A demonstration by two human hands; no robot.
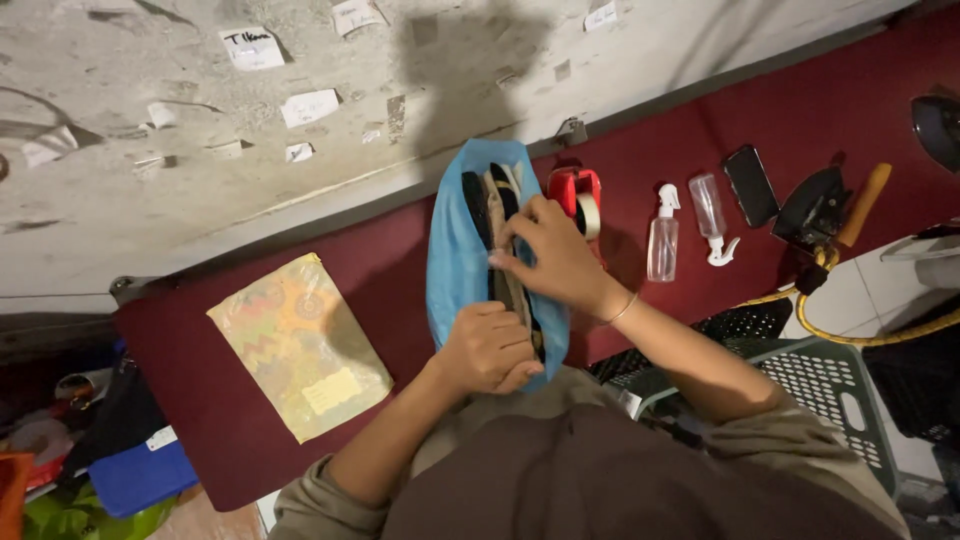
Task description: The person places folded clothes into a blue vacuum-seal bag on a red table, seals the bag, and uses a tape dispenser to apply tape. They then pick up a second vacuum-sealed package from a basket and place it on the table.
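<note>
Dark red cloth covers the long work table [250, 440], which runs diagonally under a rough grey wall stuck with small paper notes.

Nearest the person's body, the left hand [488, 350] is curled into a loose fist around the near end of a blue plastic bag [452, 262], gripping its lower edge at about six o'clock of the bag. Just beyond, the right hand [548, 255] lies on top of the bag with fingers bent, pinching the folded dark and tan fabric [497, 215] that sits in the bag's open side. The bag lies flat on the red cloth at the middle of the table, its long axis pointing away towards twelve o'clock.

At nine o'clock from the bag, well apart, lies a flat yellowish patterned packet [300, 345]. At one o'clock, just beside the bag's far end, stands a red tape dispenser [575, 195]. Farther along at two o'clock lie two clear spray bottles [664, 235], then a dark phone [751, 185], then a black iron [815, 208] with a yellow cord.

At four o'clock, below the table edge, sits a green plastic basket [830, 385].
</note>
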